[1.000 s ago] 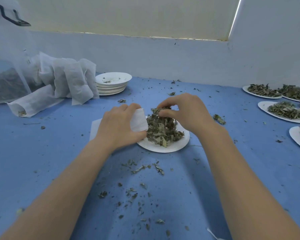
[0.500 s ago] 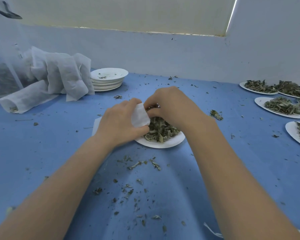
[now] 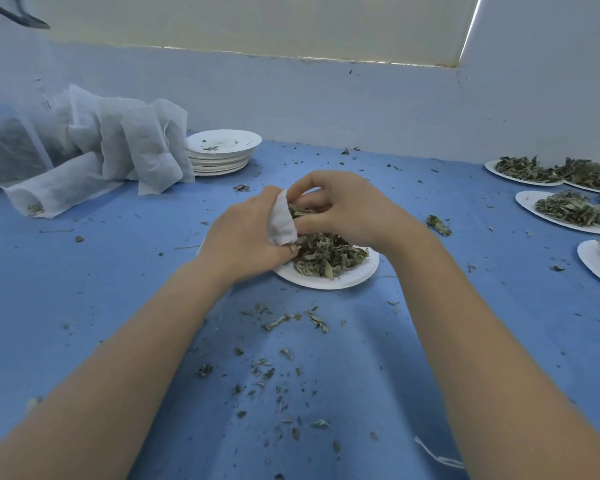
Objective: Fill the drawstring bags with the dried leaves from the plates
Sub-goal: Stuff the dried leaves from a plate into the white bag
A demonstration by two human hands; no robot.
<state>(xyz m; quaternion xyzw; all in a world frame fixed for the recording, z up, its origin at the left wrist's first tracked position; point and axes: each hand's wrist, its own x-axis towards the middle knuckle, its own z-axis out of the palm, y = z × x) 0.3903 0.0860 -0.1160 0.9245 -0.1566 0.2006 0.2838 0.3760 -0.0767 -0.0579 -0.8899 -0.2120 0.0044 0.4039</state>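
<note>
A white paper plate (image 3: 354, 277) in the middle of the blue table carries a heap of dried leaves (image 3: 329, 254). My left hand (image 3: 246, 237) grips a small white drawstring bag (image 3: 281, 221) at the plate's left edge, its mouth turned to the right. My right hand (image 3: 347, 207) pinches a clump of leaves right at the bag's mouth, fingers curled. Most of the bag is hidden under my left hand.
Filled white bags (image 3: 125, 147) lie piled at the back left, beside a stack of empty plates (image 3: 222, 150). Several plates of leaves (image 3: 568, 213) line the right edge. Leaf crumbs (image 3: 278, 368) litter the table in front of me.
My right hand lifted leaves from the heap and brought them left to the bag's mouth. My left hand tilted the bag more upright.
</note>
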